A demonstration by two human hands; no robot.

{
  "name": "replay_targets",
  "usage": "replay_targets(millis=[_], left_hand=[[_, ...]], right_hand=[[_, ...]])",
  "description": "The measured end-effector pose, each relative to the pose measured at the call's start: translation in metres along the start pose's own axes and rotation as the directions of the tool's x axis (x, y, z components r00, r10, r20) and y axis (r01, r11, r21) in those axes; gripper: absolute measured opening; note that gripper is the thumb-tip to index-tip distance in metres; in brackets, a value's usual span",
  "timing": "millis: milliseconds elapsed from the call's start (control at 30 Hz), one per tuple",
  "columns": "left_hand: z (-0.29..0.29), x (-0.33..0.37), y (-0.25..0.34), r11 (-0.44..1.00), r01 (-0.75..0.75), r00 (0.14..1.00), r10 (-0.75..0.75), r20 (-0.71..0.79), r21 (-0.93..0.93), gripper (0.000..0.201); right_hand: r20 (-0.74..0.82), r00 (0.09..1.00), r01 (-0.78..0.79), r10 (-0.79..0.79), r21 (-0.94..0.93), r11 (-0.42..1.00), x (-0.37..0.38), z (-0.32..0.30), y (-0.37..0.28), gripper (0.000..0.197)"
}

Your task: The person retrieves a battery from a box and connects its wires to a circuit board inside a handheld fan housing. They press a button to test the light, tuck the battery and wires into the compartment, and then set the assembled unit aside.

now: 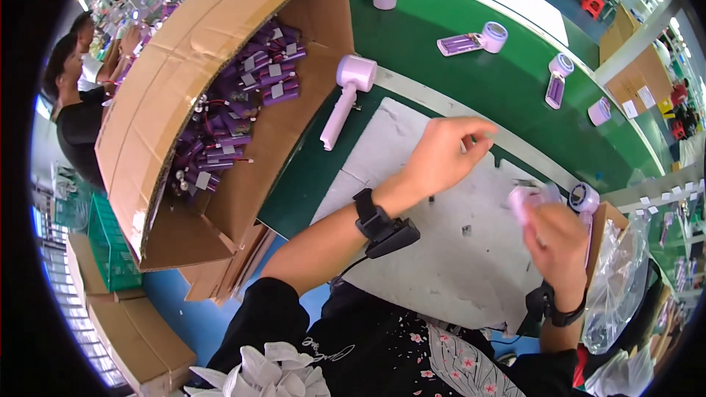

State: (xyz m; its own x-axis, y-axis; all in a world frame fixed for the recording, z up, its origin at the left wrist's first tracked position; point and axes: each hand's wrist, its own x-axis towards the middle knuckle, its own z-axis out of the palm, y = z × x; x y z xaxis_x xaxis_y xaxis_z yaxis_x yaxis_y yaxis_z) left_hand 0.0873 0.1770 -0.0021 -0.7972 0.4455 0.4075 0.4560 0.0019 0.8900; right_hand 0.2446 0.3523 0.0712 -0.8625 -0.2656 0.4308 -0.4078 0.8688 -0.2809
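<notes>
Over the grey work mat (471,250), my left hand (445,154) is raised with nothing visible in it. Its index finger stretches to the right, and a gap shows between finger and thumb. My right hand (557,242) grips a pink plastic fan part (521,203), smeared by motion, at the mat's right side. Just beyond that hand lies a handheld fan (583,197) with a round dark-ringed head. Left of the mat, a pink-lilac handheld fan (344,106) rests on the green table, its handle toward me. Tiny dark bits (466,230) dot the mat.
A large cardboard box (176,66) on the left holds many purple battery packs (235,110) with wires. Across the green surface (419,22) lie several fans, some with opened handles (462,44). Clear plastic bags (618,279) hang at right. Other people (73,110) sit at far left.
</notes>
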Motion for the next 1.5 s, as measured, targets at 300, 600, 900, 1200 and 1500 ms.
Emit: replay_targets(millis=[300,600,900,1200,1500], left_hand=[[-0.173,0.007,0.026,0.731,0.503,0.777,-0.148,-0.612,0.461,0.034],[-0.267,-0.003,-0.041,0.590,0.637,0.770,-0.463,-0.439,0.496,0.030],[-0.149,-0.013,0.089,0.608,0.078,0.910,0.280,-0.306,0.790,0.019],[-0.007,-0.025,0.119,0.988,-0.102,0.805,0.016,0.593,0.112,0.019],[-0.001,-0.013,0.038,0.902,0.142,0.792,-0.351,0.499,0.409,0.042]], right_hand=[[0.195,0.976,0.032,-0.095,0.304,0.952,-0.035,0.055,0.033,0.025],[0.052,0.999,-0.034,0.003,0.608,0.793,-0.041,0.077,0.045,0.022],[-0.394,0.887,-0.016,0.243,0.499,0.866,-0.022,0.072,0.028,0.027],[-0.359,0.933,0.186,-0.021,0.433,0.882,-0.036,0.070,0.031,0.043],[-0.032,0.652,-0.322,0.757,0.893,0.315,-0.040,0.083,0.027,0.027]])
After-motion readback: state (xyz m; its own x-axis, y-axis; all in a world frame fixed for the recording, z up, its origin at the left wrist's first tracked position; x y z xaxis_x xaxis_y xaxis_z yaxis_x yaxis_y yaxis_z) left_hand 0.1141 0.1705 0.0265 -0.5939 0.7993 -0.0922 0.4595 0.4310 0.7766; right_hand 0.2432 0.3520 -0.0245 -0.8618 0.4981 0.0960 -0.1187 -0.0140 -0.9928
